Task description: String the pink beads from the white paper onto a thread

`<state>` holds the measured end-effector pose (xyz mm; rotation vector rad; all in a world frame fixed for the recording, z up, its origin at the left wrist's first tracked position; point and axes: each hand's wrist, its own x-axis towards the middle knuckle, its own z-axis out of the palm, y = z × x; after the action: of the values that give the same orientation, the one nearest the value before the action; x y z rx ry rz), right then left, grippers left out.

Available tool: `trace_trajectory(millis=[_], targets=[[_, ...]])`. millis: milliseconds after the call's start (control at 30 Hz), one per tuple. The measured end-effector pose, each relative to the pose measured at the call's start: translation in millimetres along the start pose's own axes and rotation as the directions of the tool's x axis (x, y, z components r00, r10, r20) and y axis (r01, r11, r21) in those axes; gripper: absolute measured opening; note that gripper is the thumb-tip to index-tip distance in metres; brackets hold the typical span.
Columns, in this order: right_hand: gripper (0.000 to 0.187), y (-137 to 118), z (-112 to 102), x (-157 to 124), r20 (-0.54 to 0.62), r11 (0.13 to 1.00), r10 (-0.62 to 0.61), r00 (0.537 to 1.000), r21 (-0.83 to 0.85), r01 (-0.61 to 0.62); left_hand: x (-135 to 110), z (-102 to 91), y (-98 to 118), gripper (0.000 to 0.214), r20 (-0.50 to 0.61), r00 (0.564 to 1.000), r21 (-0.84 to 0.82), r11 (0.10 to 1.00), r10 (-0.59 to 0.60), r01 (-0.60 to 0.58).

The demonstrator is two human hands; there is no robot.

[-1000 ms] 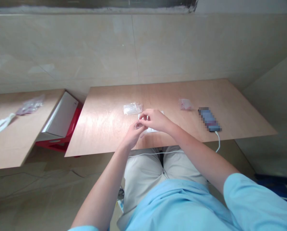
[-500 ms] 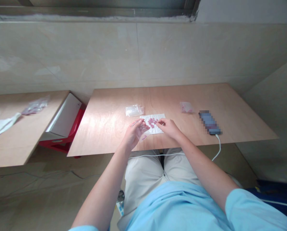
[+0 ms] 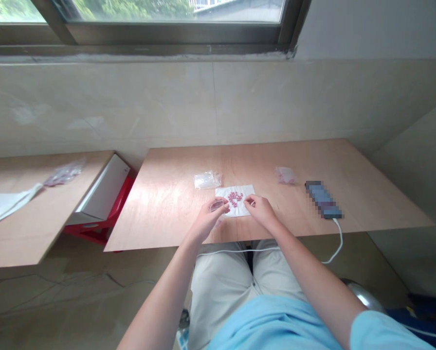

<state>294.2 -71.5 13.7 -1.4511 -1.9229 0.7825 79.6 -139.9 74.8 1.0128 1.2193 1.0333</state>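
Several small pink-red beads (image 3: 235, 198) lie clustered on a white cloth (image 3: 243, 212) near the table's front edge. At the cloth's left side, my left hand (image 3: 211, 213) is closed, with thumb and fingertips together. A thin, clear, shiny plastic piece shows between its fingers; its exact kind is unclear. Just below this hand, a faint pinkish patch shows over the table. My right hand (image 3: 261, 210) is at the cloth's right side, its thumb and forefinger pinched together. Whatever the pinch holds is too small to make out.
Behind the cloth lies a stack of clear plastic bags (image 3: 208, 180). A clear bag with pink contents (image 3: 285, 175) and a cabled phone (image 3: 323, 200) lie to the right. Across a gap on the left, another table (image 3: 17, 243) carries a white cloth and a plastic bag.
My head view has tilted up, so the scene sits lower and the window shows. My left hand's fingers have closed from a looser, more open pose. My right hand stays pinched beside the beads.
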Motion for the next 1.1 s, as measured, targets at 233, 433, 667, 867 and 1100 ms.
trace_trajectory(millis=[233,433,667,867,1100], targets=[[0.024,4,6,16,-0.022,0.98,-0.056,0.998,-0.193,0.051,1,0.0,0,0.033,-0.008,1.0,0.012,1.0,0.002,-0.002],[0.028,3,9,32,0.042,0.963,-0.093,0.995,-0.251,0.101,5,3.4,-3,0.031,-0.016,0.995,-0.021,0.995,0.096,-0.096],[0.017,5,11,33,0.039,0.954,-0.141,0.989,-0.26,0.147,5,0.1,-1,0.034,-0.015,1.0,-0.275,0.961,0.001,-0.005],[0.018,7,14,30,-0.001,0.963,-0.167,0.986,-0.214,0.163,7,1.7,6,0.026,-0.002,1.0,-0.479,0.878,-0.007,0.005],[0.016,12,13,31,-0.114,0.983,-0.185,0.976,-0.024,0.184,7,1.2,7,0.023,0.026,1.0,-0.537,0.843,0.005,0.01]])
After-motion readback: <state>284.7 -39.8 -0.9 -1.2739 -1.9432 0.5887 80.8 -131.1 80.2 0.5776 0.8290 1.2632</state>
